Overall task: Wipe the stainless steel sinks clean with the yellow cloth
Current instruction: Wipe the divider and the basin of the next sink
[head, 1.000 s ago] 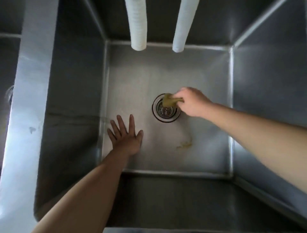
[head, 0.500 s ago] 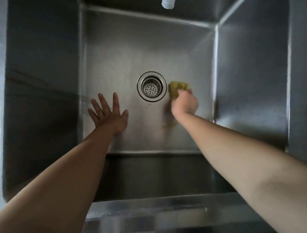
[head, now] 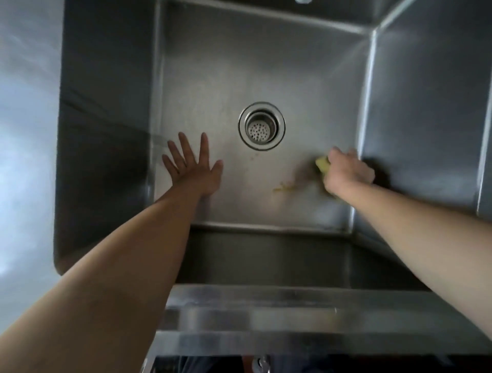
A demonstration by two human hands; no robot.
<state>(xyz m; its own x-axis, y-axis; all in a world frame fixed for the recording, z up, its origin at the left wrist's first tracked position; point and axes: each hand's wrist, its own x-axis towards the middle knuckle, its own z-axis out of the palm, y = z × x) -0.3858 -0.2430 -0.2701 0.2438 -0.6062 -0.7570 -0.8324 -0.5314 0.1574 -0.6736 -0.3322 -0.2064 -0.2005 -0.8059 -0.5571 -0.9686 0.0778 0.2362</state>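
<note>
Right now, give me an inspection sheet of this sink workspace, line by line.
Surface: stainless steel sink, basin floor dull and streaked; drain strainer at its middle, uncovered.
Job's things: yellow cloth bunched in the right hand, pressed to the floor near the right wall.
Clutter: yellowish smear on the floor between drain and cloth, not wiped; small specks below the drain.
Hands: left hand flat on the floor, fingers spread, holding nothing; right hand closed on the cloth.
Cables: nothing seen.
Surroundings: front rim of the sink; white tube end at the top edge, barely in view.
</note>
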